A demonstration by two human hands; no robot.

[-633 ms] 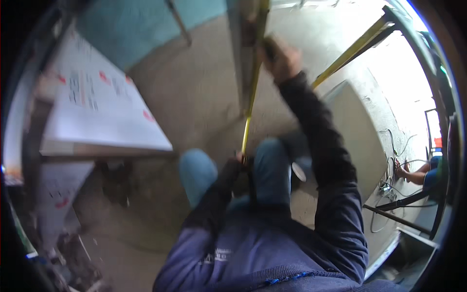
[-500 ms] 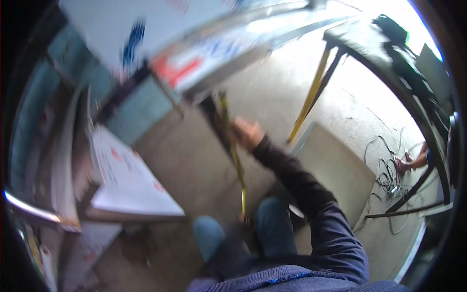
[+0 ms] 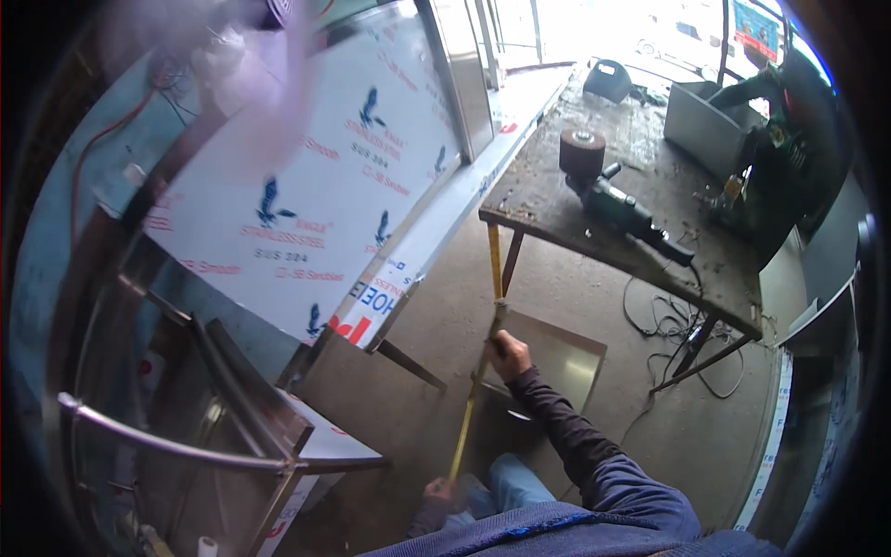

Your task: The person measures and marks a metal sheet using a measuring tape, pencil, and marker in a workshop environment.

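A yellow tape measure (image 3: 465, 426) is drawn out in a slanting line between my two hands, above the floor. My right hand (image 3: 510, 356) is closed around its upper part, together with a narrow greyish strip whose kind I cannot make out. Low down, close to my knees, my left hand (image 3: 439, 489) is closed at the tape's lower end, slightly blurred. Beneath my right hand a flat metal sheet (image 3: 574, 357) lies on the floor.
A film-covered steel cabinet (image 3: 306, 218) stands ahead left, a metal frame (image 3: 167, 434) nearer left. On the worktable (image 3: 543, 176) lies a power tool with a drum wheel (image 3: 617, 209). Cables (image 3: 682, 325) tangle beneath. Another person (image 3: 789, 139) is beside a metal box (image 3: 696, 125).
The view has swung, bringing the worktable and power tool into sight. My right hand and the tape have moved away from the cabinet's lower edge, and my left hand shows more clearly.
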